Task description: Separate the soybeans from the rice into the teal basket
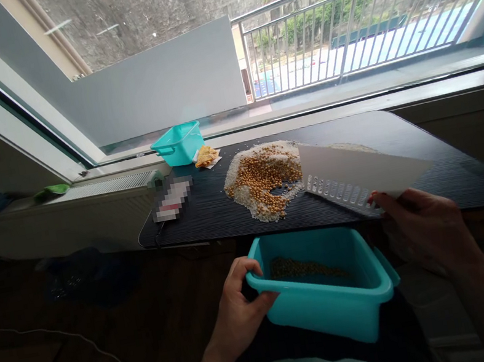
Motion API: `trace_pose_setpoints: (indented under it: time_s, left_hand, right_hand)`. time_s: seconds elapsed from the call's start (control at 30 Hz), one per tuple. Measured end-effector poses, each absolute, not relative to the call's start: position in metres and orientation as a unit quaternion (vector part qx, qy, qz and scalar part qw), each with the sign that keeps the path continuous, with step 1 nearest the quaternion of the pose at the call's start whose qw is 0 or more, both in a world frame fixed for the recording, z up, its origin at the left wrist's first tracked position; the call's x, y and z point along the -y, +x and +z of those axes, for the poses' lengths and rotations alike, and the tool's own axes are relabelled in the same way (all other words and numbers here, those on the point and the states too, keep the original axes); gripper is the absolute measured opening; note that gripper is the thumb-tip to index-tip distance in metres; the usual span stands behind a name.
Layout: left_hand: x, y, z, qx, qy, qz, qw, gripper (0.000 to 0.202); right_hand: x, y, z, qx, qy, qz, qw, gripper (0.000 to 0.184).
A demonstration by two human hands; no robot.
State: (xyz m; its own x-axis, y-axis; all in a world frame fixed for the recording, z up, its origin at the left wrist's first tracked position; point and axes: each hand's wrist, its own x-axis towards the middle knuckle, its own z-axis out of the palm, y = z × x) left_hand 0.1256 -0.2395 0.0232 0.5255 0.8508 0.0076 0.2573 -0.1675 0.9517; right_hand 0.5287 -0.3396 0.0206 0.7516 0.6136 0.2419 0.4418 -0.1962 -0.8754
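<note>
My left hand (241,296) is closed on the near left corner of a turquoise plastic bin (330,309), thumb outside and fingers over the rim. Some small greenish-brown grains (306,266) lie on the bin's floor. My right hand (427,223) pinches the near edge of a white flat sheet (357,170) with a row of slots along one side. The sheet is tilted over the dark table (210,211), right of a pile of yellow-brown beans (264,174) mixed with white rice-like grains (250,201). Part of the pile is hidden behind the sheet.
A smaller turquoise basket (179,145) stands at the table's back left, beside a crumpled yellow thing (206,156) on white paper. A pixelated object (173,199) lies at the left edge. Behind are a window and a radiator (111,185); a white cable (98,350) crosses the floor.
</note>
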Motion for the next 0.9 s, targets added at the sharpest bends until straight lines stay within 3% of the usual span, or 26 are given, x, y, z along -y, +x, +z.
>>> trace_pose_setpoints:
  time_s: [0.1, 0.33, 0.57, 0.9]
  left_hand:
    - [0.24, 0.126, 0.023, -0.394, 0.705, 0.29, 0.513, 0.032]
    - [0.242, 0.13, 0.029, -0.409, 0.688, 0.297, 0.521, 0.031]
    - [0.244, 0.132, 0.03, -0.413, 0.685, 0.295, 0.522, 0.034]
    - [0.241, 0.131, 0.028, -0.413, 0.691, 0.297, 0.514, 0.034]
  right_hand:
    - [0.334, 0.538, 0.031, 0.332, -0.784, 0.065, 0.521, 0.05]
    - [0.298, 0.529, 0.04, 0.363, -0.729, 0.133, 0.565, 0.049]
    - [0.262, 0.536, 0.036, 0.396, -0.706, 0.171, 0.562, 0.052]
    - [0.281, 0.536, 0.023, 0.442, -0.677, 0.217, 0.547, 0.061]
